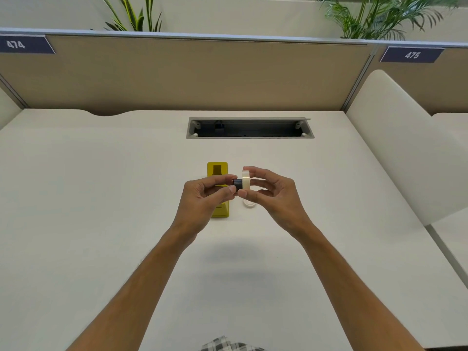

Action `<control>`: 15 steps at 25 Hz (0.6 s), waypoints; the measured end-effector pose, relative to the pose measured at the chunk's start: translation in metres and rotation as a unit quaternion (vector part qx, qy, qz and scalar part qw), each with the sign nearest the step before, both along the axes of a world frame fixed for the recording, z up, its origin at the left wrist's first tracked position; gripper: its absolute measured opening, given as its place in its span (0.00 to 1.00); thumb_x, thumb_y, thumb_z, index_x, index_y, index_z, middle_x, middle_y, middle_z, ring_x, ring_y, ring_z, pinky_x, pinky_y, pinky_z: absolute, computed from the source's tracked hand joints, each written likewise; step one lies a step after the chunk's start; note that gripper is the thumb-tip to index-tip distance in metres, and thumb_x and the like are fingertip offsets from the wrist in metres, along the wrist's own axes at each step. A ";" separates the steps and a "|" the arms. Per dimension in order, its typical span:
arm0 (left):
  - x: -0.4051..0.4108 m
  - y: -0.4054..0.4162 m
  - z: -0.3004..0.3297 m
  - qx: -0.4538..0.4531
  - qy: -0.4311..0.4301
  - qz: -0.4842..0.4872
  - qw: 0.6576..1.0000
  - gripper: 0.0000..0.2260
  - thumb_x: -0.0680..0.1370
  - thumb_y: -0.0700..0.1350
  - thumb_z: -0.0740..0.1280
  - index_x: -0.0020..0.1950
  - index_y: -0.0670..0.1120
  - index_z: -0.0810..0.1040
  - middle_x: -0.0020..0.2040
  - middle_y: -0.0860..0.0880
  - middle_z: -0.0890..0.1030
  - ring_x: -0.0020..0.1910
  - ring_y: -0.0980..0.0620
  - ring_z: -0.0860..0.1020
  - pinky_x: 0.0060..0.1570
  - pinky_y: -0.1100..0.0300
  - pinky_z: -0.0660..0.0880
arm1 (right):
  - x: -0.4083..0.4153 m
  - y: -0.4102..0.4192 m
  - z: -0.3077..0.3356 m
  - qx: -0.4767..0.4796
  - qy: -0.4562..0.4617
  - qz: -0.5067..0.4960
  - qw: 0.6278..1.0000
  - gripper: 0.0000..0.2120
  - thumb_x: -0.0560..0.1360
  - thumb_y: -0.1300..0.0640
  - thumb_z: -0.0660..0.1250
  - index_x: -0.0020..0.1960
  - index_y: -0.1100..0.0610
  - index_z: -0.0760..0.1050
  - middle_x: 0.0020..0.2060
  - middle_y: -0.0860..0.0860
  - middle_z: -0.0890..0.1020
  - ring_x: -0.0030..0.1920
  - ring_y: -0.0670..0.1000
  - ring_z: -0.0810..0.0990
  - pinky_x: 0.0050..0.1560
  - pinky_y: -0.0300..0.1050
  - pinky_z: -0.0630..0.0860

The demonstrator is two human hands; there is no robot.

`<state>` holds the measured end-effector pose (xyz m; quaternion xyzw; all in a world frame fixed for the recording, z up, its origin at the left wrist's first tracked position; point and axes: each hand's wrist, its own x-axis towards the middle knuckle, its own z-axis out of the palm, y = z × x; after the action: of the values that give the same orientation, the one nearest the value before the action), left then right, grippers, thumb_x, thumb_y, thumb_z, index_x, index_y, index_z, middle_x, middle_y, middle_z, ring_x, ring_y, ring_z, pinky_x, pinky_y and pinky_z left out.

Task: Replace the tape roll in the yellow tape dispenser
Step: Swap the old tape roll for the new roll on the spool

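The yellow tape dispenser (217, 171) lies on the white desk, partly hidden behind my left hand (205, 198). My left hand pinches a dark cylindrical spool core (237, 184) above the desk. My right hand (268, 192) grips a clear tape roll (246, 179) on edge, right against the core's end; I cannot tell whether the core sits inside the roll. A second, thin whitish tape ring (249, 204) lies flat on the desk below my right hand, mostly hidden.
An open cable tray slot (249, 127) is set in the white desk (101, 198) behind the dispenser. A beige partition (177, 72) closes the back, and a white side panel (395, 138) rises on the right. Plants stand beyond the partition.
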<state>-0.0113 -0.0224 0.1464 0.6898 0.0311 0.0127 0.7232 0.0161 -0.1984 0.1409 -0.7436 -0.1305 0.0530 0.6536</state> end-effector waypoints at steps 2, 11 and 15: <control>0.000 0.001 0.000 -0.004 -0.001 0.000 1.000 0.10 0.76 0.37 0.70 0.54 0.47 0.83 0.50 0.49 0.86 0.51 0.50 0.84 0.52 0.60 0.80 | -0.001 0.001 0.002 -0.018 -0.014 0.000 1.000 0.23 0.66 0.48 0.76 0.60 0.47 0.79 0.53 0.44 0.84 0.55 0.47 0.83 0.57 0.48 0.80; -0.001 0.003 0.001 0.018 -0.012 -0.007 1.000 0.12 0.75 0.38 0.71 0.56 0.49 0.82 0.52 0.50 0.86 0.54 0.53 0.83 0.55 0.59 0.78 | 0.000 0.004 -0.001 -0.059 -0.053 -0.001 0.997 0.27 0.66 0.48 0.77 0.64 0.49 0.77 0.55 0.41 0.82 0.54 0.44 0.82 0.54 0.35 0.77; -0.004 0.000 0.000 0.046 -0.033 0.007 0.998 0.12 0.74 0.39 0.72 0.56 0.49 0.82 0.52 0.53 0.85 0.53 0.57 0.83 0.54 0.64 0.78 | 0.000 0.003 -0.004 -0.038 -0.054 0.002 0.998 0.25 0.64 0.49 0.79 0.60 0.49 0.78 0.54 0.41 0.83 0.56 0.46 0.82 0.56 0.37 0.78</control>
<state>-0.0150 -0.0219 0.1466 0.7212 0.0117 0.0420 0.6913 0.0163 -0.1957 0.1372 -0.7693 -0.1654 0.0188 0.6168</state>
